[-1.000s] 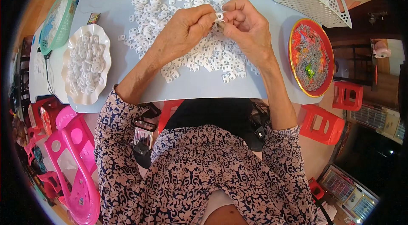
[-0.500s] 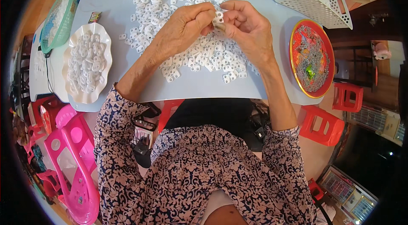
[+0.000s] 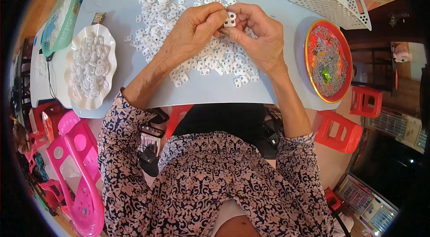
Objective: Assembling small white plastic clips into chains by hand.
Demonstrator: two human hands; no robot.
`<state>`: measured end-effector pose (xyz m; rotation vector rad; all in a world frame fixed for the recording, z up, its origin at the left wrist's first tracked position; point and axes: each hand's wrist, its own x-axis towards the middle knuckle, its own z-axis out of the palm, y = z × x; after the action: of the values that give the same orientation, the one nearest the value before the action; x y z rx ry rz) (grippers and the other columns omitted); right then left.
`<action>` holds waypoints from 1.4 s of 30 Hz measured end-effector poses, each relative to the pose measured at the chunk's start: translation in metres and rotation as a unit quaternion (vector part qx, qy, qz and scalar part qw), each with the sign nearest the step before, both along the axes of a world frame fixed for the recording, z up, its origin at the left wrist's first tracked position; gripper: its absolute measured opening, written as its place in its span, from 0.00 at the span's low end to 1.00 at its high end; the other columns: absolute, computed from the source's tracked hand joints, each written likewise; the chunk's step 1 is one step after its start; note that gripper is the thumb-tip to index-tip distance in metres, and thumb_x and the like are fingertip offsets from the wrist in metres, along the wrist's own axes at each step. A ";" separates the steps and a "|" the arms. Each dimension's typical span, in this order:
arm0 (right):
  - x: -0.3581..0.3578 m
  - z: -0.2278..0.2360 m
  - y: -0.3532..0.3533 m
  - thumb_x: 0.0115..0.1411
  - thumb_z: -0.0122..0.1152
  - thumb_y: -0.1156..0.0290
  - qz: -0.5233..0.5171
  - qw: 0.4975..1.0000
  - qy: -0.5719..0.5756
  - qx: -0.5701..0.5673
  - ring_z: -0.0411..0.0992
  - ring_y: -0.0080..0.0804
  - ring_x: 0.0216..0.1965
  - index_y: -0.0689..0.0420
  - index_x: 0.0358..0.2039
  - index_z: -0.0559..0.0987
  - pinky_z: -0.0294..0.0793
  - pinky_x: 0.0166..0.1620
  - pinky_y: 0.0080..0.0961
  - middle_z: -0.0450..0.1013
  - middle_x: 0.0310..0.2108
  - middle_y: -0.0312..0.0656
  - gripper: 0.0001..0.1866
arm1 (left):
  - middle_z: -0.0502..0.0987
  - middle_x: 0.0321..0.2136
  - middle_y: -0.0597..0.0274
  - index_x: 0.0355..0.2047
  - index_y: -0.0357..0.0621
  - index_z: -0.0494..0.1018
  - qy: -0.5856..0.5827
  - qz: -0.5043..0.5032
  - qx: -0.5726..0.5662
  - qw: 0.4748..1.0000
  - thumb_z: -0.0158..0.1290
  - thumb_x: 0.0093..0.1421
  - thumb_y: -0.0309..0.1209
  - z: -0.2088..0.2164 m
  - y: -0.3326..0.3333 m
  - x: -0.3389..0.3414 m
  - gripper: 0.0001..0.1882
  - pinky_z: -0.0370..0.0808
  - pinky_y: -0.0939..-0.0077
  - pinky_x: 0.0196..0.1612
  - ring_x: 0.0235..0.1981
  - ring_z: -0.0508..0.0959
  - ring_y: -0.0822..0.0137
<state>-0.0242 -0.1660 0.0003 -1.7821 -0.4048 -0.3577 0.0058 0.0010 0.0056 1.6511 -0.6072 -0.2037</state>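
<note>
Above the table, my left hand (image 3: pixel 195 26) and my right hand (image 3: pixel 262 31) meet, fingertips pinched on a small white plastic piece with dark round holes (image 3: pixel 230 21). Left thumb and forefinger grip its left side; the right fingers curl behind it and the right thumb lies below it. Whether it is one piece or two joined cannot be made out. Beneath and around both hands spreads a heap of similar loose white two-holed pieces (image 3: pixel 154 24). Part of that heap is hidden under my hands.
At left stands a white wavy-edged dish (image 3: pixel 70 69) of white pieces, beside a green basket (image 3: pixel 67 35). A red gold-rimmed tray (image 3: pixel 346 76) holds many small grey parts (image 3: pixel 332 53) at right. A white perforated basket (image 3: pixel 309 2) is at the far right, red stools (image 3: pixel 339 132) below.
The white piece has turned, and more of its holed face shows. My right thumb has dropped below it, and the right hand has shifted slightly left.
</note>
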 end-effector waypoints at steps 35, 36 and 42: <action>-0.003 0.009 -0.005 0.58 0.58 0.78 0.072 0.985 0.116 0.104 0.71 0.18 0.24 0.64 0.35 0.76 0.72 0.30 0.15 0.75 0.25 0.36 0.05 | 0.61 0.16 0.64 0.26 0.37 0.64 -0.001 0.033 0.036 0.999 0.39 0.65 0.35 0.000 -0.005 -0.009 0.15 0.63 0.74 0.24 0.20 0.60 0.74; -0.002 0.008 -0.008 0.59 0.56 0.78 0.070 0.986 0.116 0.100 0.71 0.17 0.25 0.65 0.38 0.77 0.72 0.30 0.14 0.75 0.25 0.36 0.07 | 0.60 0.15 0.65 0.27 0.37 0.65 -0.010 0.034 0.044 0.998 0.39 0.65 0.35 0.001 -0.005 -0.008 0.15 0.63 0.74 0.23 0.20 0.60 0.74; 0.001 0.007 -0.013 0.60 0.55 0.77 0.064 0.984 0.140 0.087 0.70 0.15 0.25 0.64 0.39 0.77 0.71 0.29 0.12 0.75 0.25 0.35 0.08 | 0.62 0.17 0.63 0.29 0.36 0.67 -0.015 0.031 0.057 0.998 0.40 0.64 0.32 0.007 -0.007 -0.009 0.12 0.63 0.75 0.25 0.21 0.62 0.74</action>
<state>-0.0237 -0.1787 0.0076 -1.5989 -0.2769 -0.0478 -0.0028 -0.0059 0.0123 1.7824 -0.5762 -0.1714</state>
